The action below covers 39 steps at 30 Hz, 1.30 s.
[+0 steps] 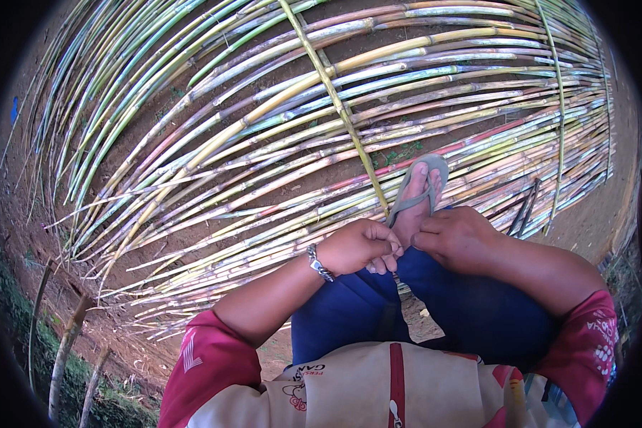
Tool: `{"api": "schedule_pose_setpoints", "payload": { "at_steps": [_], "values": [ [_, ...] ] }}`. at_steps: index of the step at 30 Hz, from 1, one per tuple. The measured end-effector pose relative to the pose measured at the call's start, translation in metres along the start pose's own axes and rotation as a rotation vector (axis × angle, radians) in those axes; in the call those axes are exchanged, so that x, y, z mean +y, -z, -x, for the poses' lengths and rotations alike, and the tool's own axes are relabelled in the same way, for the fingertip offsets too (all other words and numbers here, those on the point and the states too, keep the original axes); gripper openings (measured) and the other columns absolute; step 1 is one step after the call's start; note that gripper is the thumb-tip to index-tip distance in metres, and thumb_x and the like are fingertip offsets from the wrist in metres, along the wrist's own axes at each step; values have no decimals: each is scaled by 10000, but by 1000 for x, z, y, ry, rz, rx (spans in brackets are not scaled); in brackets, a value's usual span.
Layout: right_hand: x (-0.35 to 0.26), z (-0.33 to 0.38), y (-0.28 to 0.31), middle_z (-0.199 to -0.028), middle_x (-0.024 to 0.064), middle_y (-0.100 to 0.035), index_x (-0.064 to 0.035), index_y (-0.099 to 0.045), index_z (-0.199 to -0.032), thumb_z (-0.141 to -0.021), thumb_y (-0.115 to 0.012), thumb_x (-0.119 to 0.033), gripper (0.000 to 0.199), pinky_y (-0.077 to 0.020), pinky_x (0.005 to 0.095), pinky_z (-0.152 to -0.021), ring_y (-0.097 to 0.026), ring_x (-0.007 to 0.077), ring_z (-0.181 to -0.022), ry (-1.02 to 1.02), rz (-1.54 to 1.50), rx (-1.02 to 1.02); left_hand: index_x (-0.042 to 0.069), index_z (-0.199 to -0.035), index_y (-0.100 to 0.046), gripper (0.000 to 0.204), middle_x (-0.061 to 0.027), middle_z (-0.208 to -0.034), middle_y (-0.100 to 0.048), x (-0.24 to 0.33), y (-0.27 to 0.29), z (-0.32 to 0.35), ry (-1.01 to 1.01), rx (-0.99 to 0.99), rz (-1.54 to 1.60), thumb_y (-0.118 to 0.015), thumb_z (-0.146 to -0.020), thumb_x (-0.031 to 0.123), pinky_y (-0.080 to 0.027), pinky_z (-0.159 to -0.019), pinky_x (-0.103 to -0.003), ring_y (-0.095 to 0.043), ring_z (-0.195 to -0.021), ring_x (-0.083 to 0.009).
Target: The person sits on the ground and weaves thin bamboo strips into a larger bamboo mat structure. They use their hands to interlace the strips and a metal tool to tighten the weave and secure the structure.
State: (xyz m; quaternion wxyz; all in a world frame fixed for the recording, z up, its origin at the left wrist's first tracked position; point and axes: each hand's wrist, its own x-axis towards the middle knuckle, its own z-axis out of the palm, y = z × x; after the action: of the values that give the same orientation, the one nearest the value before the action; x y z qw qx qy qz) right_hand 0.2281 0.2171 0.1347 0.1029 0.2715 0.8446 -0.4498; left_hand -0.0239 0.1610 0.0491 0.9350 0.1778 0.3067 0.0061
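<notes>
Bamboo slats are laid side by side on bare earth as a wide mat, and the yellow-green cross strip running over them from the far edge down to the near edge serves as the landmark. Along that cross strip the slats lie close and ordered, so this band is judged already bound; a second thin cross strip is seen well to its right, while to its left the slat ends fan out loose and uneven, so that side is judged still to be fastened. At the near end of the cross strip a foot in a grey sandal is planted on the slats. Just below it the left hand and right hand are brought together, fingers curled as if pinching something small; what is pinched cannot be told. Dark rods lie right of the foot. Open soil remains beyond the mat's right edge, and wooden stakes stand far left of the strip.
</notes>
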Motion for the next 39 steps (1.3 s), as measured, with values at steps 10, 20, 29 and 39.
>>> {"api": "schedule_pose_setpoints", "payload": {
  "at_steps": [10, 20, 29, 39],
  "values": [
    [0, -1, 1, -842, 36, -626, -139, -694, -989, -834, -649, -169, 164, -557, 406, -634, -702, 237, -810, 116, 54, 43, 3, -1094, -729, 170, -102, -926, -778, -10, -11, 9, 121, 24, 294, -685, -1009, 144, -591, -724, -250, -736, -763, -126],
    [-1, 2, 5, -938, 104, -714, -94, -719, -1017, -871, -704, -110, 148, -570, 452, -723, -720, 316, -880, -82, -414, 23, -14, -1082, -694, 112, -96, -978, -768, -10, -19, 16, -216, -31, 179, -675, -1019, 77, -583, -824, -279, -728, -892, -132],
    [45, -15, -29, -984, 126, -701, -78, -725, -1033, -927, -683, -91, 114, -569, 472, -806, -705, 364, -907, -306, -208, 345, -62, -1258, -665, 324, -106, -1057, -772, -2, 20, -20, -355, 671, -241, -678, -1018, 155, -559, -906, -285, -716, -987, -160],
    [80, -52, -44, -938, 133, -644, -67, -719, -957, -924, -667, -129, 87, -547, 491, -774, -679, 383, -905, -486, 44, 289, -82, -1631, -207, 774, -239, -1680, -322, -5, 28, -55, -443, 762, 374, -520, -923, -87, -535, -943, -281, -600, -1313, -246]
  ]
}}
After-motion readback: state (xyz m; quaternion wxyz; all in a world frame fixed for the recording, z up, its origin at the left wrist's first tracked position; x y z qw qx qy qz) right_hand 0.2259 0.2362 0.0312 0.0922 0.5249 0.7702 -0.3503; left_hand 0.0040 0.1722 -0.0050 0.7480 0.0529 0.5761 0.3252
